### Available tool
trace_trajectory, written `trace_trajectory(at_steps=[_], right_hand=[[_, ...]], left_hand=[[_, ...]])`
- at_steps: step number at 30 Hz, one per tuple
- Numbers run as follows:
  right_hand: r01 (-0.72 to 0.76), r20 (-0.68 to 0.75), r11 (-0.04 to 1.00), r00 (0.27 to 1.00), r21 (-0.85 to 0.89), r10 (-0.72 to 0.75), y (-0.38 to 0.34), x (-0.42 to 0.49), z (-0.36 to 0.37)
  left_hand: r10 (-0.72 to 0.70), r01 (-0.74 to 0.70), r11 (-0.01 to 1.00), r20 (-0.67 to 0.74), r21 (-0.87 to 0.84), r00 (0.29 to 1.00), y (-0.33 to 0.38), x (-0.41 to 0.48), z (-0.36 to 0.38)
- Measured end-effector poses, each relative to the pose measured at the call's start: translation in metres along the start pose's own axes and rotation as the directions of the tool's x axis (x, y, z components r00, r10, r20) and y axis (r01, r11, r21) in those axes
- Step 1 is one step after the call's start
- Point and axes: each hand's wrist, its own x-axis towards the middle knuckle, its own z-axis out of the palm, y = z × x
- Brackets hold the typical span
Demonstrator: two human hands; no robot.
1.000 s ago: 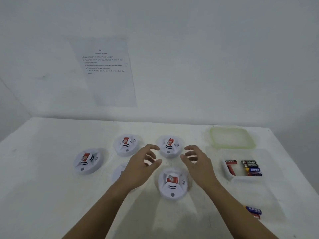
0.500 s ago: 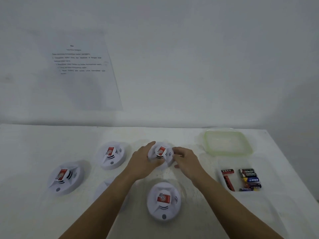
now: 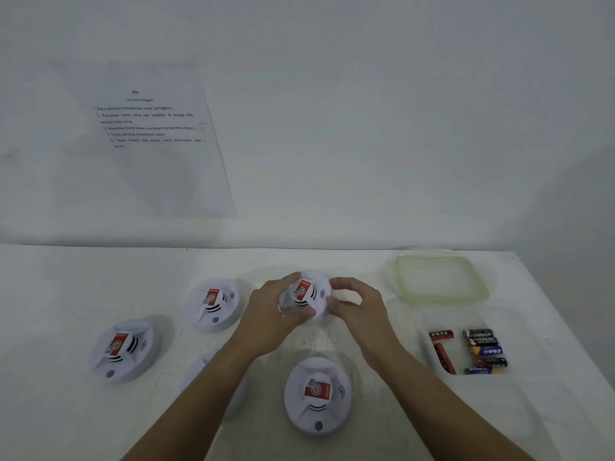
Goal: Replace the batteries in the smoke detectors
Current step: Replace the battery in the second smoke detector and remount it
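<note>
Several white round smoke detectors with red labels lie on the white table (image 3: 66, 281). My left hand (image 3: 273, 311) and my right hand (image 3: 357, 307) both grip the far middle smoke detector (image 3: 307, 294) from either side, tilted toward me. Another detector (image 3: 317, 394) sits just in front of my arms, one (image 3: 218, 304) lies to the left, and one (image 3: 123, 349) further left. A fifth detector (image 3: 199, 371) is mostly hidden under my left forearm. A clear container (image 3: 432, 367) at the right holds several batteries (image 3: 482, 351).
A clear lid with a green rim (image 3: 439, 277) lies at the back right of the table. A printed instruction sheet (image 3: 156, 144) hangs on the wall. The table's right edge runs diagonally past the container.
Both hands reached forward from above the near detector and took hold of the far middle detector, which now sits tilted up between them. The camera view shifted right and down slightly.
</note>
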Motion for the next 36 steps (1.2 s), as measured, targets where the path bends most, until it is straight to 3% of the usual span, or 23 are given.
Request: trace_trajectory(at_steps=[4,13,18,27,32,36], right_hand=[[0.066,0.016,0.986,0.997,0.155,-0.069,-0.031,-0.019,-0.014],[0.259,0.143,0.958,0.951,0.123,-0.275,-0.075,-0.067,-0.049],[0.289,0.155,0.952,0.941,0.101,-0.302,-0.07,-0.086,-0.084],[0.337,0.032,0.942,0.941,-0.004,-0.336,-0.065,-0.11,-0.133],[0.377,0.041,0.923,0.926,-0.074,-0.375,-0.063,-0.118,-0.144],[0.412,0.078,0.908,0.91,-0.078,-0.407,-0.064,-0.123,-0.154]], left_hand=[[0.074,-0.069,0.996,0.08,-0.063,0.994,0.018,-0.016,-0.009],[0.18,-0.124,0.93,0.133,-0.347,0.975,0.076,-0.056,0.003],[0.224,-0.144,0.859,0.107,-0.491,0.969,0.097,-0.075,0.015],[0.242,-0.145,0.837,0.119,-0.528,0.963,0.12,-0.103,0.051],[0.285,-0.198,0.874,0.139,-0.443,0.949,0.134,-0.115,0.065],[0.292,-0.256,0.876,0.028,-0.408,0.956,0.142,-0.118,0.081]])
